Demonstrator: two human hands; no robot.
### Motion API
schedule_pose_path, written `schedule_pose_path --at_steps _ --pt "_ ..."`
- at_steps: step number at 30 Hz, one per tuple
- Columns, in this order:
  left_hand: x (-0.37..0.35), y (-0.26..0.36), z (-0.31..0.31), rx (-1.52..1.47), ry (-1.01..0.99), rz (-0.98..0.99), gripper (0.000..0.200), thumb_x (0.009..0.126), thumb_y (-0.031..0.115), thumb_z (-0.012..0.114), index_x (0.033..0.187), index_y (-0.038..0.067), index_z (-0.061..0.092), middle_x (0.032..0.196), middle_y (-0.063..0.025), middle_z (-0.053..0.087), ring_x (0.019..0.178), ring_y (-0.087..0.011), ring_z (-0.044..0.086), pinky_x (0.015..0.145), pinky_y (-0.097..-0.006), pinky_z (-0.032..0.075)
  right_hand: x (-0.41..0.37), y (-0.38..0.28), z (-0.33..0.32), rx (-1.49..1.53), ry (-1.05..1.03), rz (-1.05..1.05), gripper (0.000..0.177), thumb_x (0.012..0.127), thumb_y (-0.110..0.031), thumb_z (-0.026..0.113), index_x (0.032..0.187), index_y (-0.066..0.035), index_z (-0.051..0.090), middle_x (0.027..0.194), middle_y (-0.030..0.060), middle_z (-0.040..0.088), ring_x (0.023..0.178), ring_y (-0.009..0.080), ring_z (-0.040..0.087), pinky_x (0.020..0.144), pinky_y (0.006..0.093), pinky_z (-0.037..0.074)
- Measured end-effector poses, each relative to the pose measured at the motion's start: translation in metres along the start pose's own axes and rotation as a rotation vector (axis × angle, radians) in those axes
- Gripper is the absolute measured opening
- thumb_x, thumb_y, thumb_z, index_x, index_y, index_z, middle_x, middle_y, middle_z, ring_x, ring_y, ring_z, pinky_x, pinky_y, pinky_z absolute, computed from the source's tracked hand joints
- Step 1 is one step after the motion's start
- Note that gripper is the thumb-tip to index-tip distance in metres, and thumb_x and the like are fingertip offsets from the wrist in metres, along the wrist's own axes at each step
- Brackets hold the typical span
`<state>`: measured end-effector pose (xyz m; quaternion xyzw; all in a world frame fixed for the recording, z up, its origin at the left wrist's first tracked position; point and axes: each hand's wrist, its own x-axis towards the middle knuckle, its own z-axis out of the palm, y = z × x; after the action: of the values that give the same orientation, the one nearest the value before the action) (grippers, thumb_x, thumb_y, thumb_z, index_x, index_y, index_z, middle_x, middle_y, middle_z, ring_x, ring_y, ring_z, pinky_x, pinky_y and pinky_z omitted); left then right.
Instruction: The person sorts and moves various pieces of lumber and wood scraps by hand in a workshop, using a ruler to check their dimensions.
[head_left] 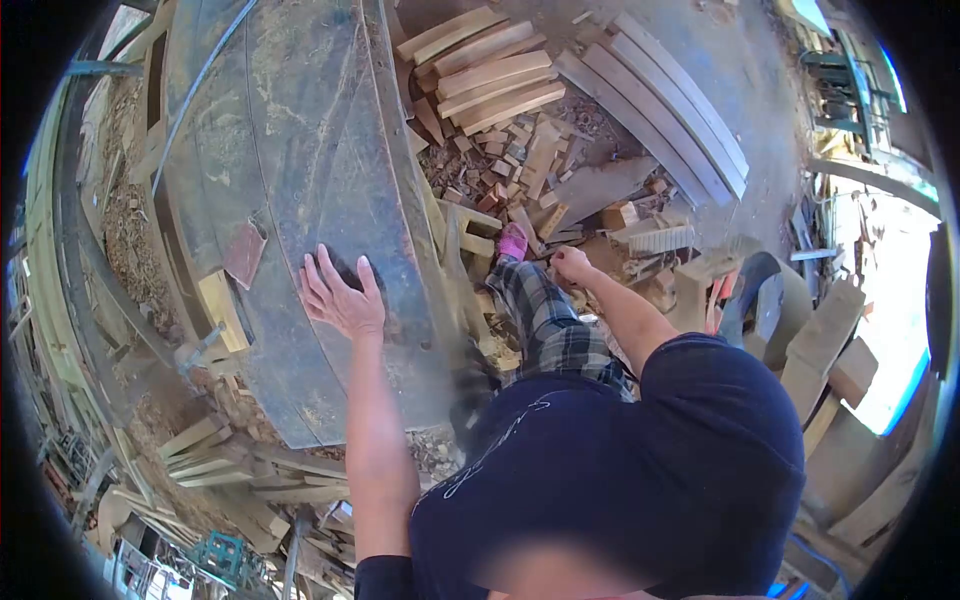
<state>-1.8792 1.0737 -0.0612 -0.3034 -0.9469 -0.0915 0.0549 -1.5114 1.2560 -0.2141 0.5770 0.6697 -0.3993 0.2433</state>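
Observation:
My left hand point(345, 297) is held over the dusty metal table point(300, 130), its fingers spread and nothing in it. Left of it on the table lies a reddish-brown piece point(244, 254), with a light wooden block point(224, 311) at the table's edge below. My right hand point(572, 265) is low on the right, fingers curled, near my foot in a pink covering point(512, 243). Whatever the right hand may hold is too small to make out. Beyond it are small wood offcuts point(500, 160) on the floor.
Stacked short boards point(495, 75) and long curved boards point(660, 110) lie on the floor ahead. Wooden blocks point(825, 345) stand at the right. More wood pieces point(205, 455) are piled at the lower left. A blue cable point(200, 85) crosses the table's far left.

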Motion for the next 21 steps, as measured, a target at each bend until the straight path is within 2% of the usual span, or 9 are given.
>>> schedule_pose_path --at_steps 4,6,7,12,13,15,16,18,21 --pt "0.003 0.002 -0.003 -0.004 -0.016 -0.01 0.062 0.087 0.051 0.05 0.138 0.017 0.04 0.142 -0.0066 0.035 0.131 -0.0275 0.027 0.105 -0.049 0.017 0.01 0.005 -0.003 -0.058 0.008 -0.083 0.027 0.079 -0.027 0.057 0.092 -0.005 0.065 0.081 0.015 0.067 0.077 0.0292 0.066 0.073 0.0391 0.052" --pt "0.004 0.003 -0.003 -0.006 -0.016 -0.014 0.063 0.086 0.051 0.05 0.138 0.017 0.04 0.142 -0.0069 0.035 0.131 -0.0279 0.027 0.105 -0.049 0.017 0.008 0.002 -0.007 0.034 -0.086 -0.017 0.024 0.08 -0.024 0.055 0.091 -0.005 0.065 0.076 0.0137 0.067 0.067 0.0267 0.067 0.068 0.0378 0.053" --pt "0.006 0.003 -0.002 -0.004 0.003 -0.023 0.063 0.086 0.051 0.05 0.138 0.017 0.04 0.142 -0.0069 0.035 0.131 -0.0279 0.027 0.105 -0.049 0.017 0.007 -0.002 -0.008 -0.035 -0.04 -0.078 0.022 0.081 -0.022 0.054 0.09 -0.005 0.064 0.073 0.0123 0.067 0.06 0.023 0.066 0.061 0.0354 0.053" --pt "0.006 0.001 -0.005 -0.009 -0.07 -0.044 0.065 0.081 0.047 0.057 0.136 0.015 0.041 0.141 -0.0096 0.035 0.131 -0.031 0.028 0.107 -0.0506 0.019 -0.001 -0.02 -0.029 -0.005 -0.2 -0.015 0.021 0.084 -0.022 0.053 0.089 -0.005 0.064 0.07 0.0101 0.065 0.055 0.0183 0.063 0.053 0.0322 0.051" --pt "0.007 0.002 -0.007 -0.03 -0.071 -0.064 0.064 0.081 0.045 0.059 0.136 0.016 0.041 0.141 -0.0087 0.035 0.132 -0.0299 0.027 0.108 -0.0494 0.016 0.001 -0.02 -0.033 0.023 -0.242 0.0 0.019 0.085 -0.02 0.054 0.089 -0.004 0.063 0.068 0.0089 0.065 0.053 0.017 0.061 0.05 0.0311 0.05" --pt "0.008 0.003 -0.012 -0.011 -0.094 -0.115 0.064 0.081 0.044 0.059 0.136 0.017 0.041 0.141 -0.0082 0.035 0.132 -0.0289 0.027 0.108 -0.0489 0.015 0.033 0.018 -0.006 0.04 -0.21 -0.086 0.015 0.085 -0.018 0.056 0.088 -0.004 0.062 0.064 0.007 0.061 0.051 0.016 0.059 0.047 0.031 0.049" --pt "0.009 0.003 -0.014 -0.034 -0.128 -0.111 0.064 0.081 0.044 0.059 0.136 0.019 0.04 0.141 -0.0076 0.035 0.133 -0.028 0.026 0.109 -0.0484 0.014 0.032 0.01 -0.011 0.004 -0.245 -0.127 0.015 0.085 -0.018 0.056 0.088 -0.004 0.062 0.064 0.007 0.061 0.051 0.016 0.059 0.047 0.031 0.049" --pt "0.008 -0.001 -0.012 -0.043 -0.118 -0.147 0.064 0.081 0.045 0.058 0.137 0.019 0.04 0.142 -0.0072 0.035 0.133 -0.0273 0.026 0.108 -0.0479 0.013 0.026 -0.007 -0.029 0.08 -0.314 0.041 0.012 0.086 -0.017 0.057 0.09 -0.006 0.06 0.064 0.0057 0.058 0.051 0.0154 0.057 0.045 0.0305 0.047" --pt "0.008 -0.001 -0.013 -0.065 -0.121 -0.153 0.064 0.082 0.046 0.057 0.138 0.02 0.039 0.142 -0.007 0.034 0.133 -0.0268 0.026 0.108 -0.0476 0.014 0.06 0.028 -0.01 0.124 -0.255 -0.086 0.013 0.087 -0.017 0.056 0.094 -0.007 0.058 0.066 0.0057 0.058 0.051 0.0156 0.057 0.044 0.0297 0.046"
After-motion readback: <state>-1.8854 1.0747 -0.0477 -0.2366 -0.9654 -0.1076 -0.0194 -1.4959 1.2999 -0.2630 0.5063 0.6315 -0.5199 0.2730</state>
